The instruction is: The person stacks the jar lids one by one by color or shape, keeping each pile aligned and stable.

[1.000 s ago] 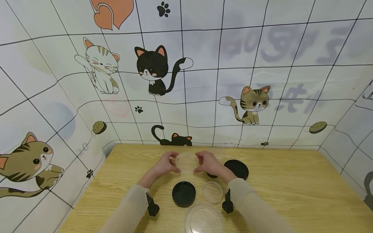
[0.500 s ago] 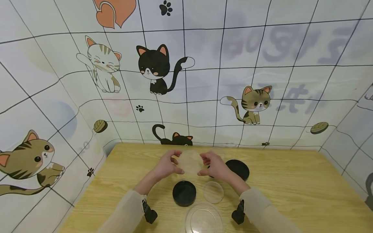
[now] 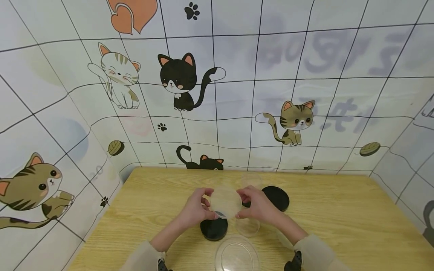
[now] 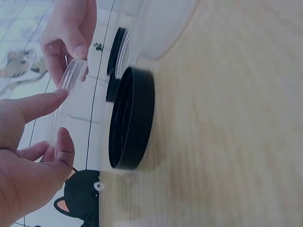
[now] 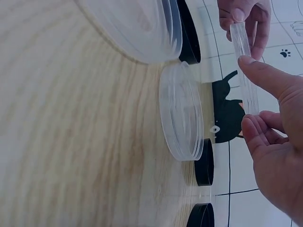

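Note:
A clear, shallow round dish or lid [image 3: 226, 202] is off the table, held between my two hands. My left hand [image 3: 196, 206] pinches its left rim between thumb and fingers. On the opposite rim, my right hand [image 3: 257, 204] does the same. From the side, the clear piece [image 5: 248, 90] shows a thin ridged edge. Below it on the table lies a black round lid [image 3: 213, 230], open side up, its far part covered by the held piece. Beside that lid sits a small clear round dish [image 3: 248, 227].
A larger clear round dish [image 3: 236, 256] lies at the table's near edge. Behind my right hand are a big black disc [image 3: 277, 197] and a smaller black one, mostly hidden. Another clear disc [image 3: 251, 180] lies farther back. A cat-printed cloth [image 3: 237, 94] walls the wooden table [image 3: 339, 218].
Both hands have brought the clear round piece nearer to me and slightly right, from the table's back to above the black lid. The other pieces stay where they were.

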Demonstrator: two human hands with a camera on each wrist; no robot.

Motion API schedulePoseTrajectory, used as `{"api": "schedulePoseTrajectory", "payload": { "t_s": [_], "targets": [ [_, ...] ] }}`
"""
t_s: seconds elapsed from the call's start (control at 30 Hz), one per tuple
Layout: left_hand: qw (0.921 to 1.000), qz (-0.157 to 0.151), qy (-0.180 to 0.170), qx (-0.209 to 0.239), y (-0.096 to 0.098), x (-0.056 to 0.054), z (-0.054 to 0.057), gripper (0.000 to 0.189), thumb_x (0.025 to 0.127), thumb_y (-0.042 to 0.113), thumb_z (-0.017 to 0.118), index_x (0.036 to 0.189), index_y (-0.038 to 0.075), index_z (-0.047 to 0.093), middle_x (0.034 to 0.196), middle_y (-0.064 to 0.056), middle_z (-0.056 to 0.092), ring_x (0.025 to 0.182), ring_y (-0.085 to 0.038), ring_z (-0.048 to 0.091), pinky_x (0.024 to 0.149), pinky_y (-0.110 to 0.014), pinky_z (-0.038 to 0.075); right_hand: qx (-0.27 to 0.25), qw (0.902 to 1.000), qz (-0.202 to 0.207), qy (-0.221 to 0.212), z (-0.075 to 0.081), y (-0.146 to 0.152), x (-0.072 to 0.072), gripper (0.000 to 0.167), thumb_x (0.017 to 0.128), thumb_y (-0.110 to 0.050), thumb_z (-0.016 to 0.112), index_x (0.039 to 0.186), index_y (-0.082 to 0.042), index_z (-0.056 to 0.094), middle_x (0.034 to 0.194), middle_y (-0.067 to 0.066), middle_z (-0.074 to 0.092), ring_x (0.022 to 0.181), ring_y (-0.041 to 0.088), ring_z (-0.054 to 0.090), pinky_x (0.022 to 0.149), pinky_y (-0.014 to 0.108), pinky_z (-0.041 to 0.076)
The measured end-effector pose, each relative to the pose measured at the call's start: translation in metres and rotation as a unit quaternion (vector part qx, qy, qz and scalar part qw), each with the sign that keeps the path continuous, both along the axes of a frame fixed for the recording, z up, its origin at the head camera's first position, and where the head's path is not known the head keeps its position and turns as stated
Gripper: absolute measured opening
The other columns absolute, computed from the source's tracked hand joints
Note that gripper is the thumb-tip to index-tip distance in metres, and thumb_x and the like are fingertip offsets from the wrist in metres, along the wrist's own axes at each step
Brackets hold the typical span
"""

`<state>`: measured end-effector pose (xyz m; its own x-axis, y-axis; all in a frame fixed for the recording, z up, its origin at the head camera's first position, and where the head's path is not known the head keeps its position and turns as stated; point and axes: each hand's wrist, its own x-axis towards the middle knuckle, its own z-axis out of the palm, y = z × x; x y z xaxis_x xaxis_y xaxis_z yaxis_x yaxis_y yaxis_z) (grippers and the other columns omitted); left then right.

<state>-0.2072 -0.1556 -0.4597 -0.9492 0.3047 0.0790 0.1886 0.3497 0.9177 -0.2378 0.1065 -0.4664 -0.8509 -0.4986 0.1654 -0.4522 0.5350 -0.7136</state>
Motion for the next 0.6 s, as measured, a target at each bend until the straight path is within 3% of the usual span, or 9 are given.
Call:
{"api": "schedulePoseTrajectory", "payload": {
  "t_s": [0.23, 0.4, 0.47, 0.6],
  "targets": [
    [0.9984, -0.045, -0.028, 0.019, 0.003, 0.020, 0.000, 0.073, 0.077, -0.002, 0.087, 0.138, -0.006, 0.047, 0.128, -0.023, 0.047, 0.082, -0.022, 0.055, 0.067, -0.025, 0.052, -0.038, 0.9989, 0.010, -0.025, 0.007, 0.013, 0.028, 0.074, 0.071, -0.013, 0.095, 0.132, 0.011, 0.061, 0.108, 0.012, 0.060, 0.097, 0.025, 0.064, 0.087, 0.037, 0.056],
    [0.9952, -0.073, -0.054, 0.036, 0.002, 0.031, -0.003, 0.071, 0.077, -0.004, 0.086, 0.136, -0.007, 0.046, 0.108, -0.018, 0.055, 0.078, -0.020, 0.056, 0.067, -0.024, 0.051, -0.057, 0.9972, 0.028, -0.038, 0.005, 0.020, 0.045, 0.073, 0.069, -0.010, 0.095, 0.130, 0.011, 0.061, 0.107, 0.010, 0.059, 0.097, 0.028, 0.063, 0.089, 0.037, 0.056],
    [0.9942, -0.081, -0.057, 0.042, -0.001, 0.038, -0.005, 0.071, 0.077, -0.005, 0.086, 0.136, -0.007, 0.047, 0.106, -0.018, 0.055, 0.081, -0.020, 0.057, 0.069, -0.023, 0.052, -0.059, 0.9970, 0.039, -0.031, 0.001, 0.020, 0.051, 0.073, 0.068, -0.010, 0.096, 0.129, 0.011, 0.062, 0.105, 0.008, 0.059, 0.095, 0.025, 0.064, 0.088, 0.034, 0.056],
    [0.9924, -0.096, -0.051, 0.057, -0.005, 0.054, -0.008, 0.070, 0.076, -0.005, 0.086, 0.136, -0.006, 0.049, 0.116, -0.018, 0.054, 0.089, -0.019, 0.054, 0.074, -0.023, 0.052, -0.044, 0.9968, 0.061, -0.024, -0.004, 0.020, 0.063, 0.073, 0.068, -0.015, 0.097, 0.129, 0.008, 0.063, 0.104, 0.002, 0.059, 0.093, 0.014, 0.062, 0.087, 0.029, 0.055]
  ]
}}
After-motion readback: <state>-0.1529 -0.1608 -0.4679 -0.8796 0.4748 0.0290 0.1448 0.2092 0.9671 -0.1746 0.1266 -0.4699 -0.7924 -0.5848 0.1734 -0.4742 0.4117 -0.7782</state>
